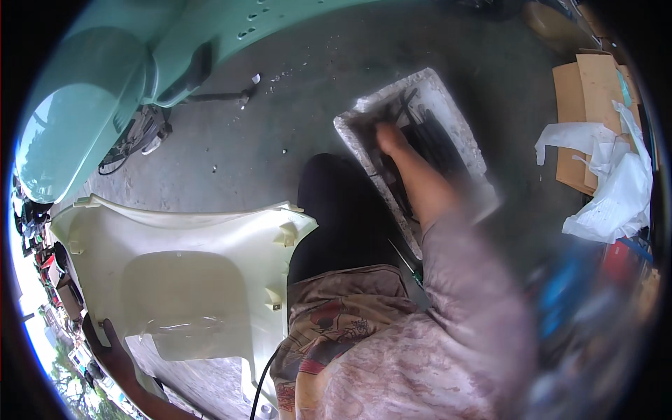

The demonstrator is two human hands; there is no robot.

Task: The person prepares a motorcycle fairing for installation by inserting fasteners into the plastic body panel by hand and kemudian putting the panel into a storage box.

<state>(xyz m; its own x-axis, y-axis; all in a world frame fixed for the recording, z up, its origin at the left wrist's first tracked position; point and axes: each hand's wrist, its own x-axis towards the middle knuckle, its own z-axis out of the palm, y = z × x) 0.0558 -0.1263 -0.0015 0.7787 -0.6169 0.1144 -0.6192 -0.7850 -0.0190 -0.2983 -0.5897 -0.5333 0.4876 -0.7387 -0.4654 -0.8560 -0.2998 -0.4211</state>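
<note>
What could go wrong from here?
The right hand, inside the white foam box, might scrape on its dark contents. The pale panel could slip, with the left hand only at its edge. The green-handled tool beside the leg might get knocked.

A single head-worn fisheye, my only view, faces steeply down.
I get the left lens of a side-by-side pair, looking from above the wearer's shirt (378, 346), which sits near and fills the lower middle; the left hand (117, 355) shows low toward the left rim, the right hand (390, 138) farther out above centre, and the floor (259, 168) spreads behind, straight edges bending outward.
</note>
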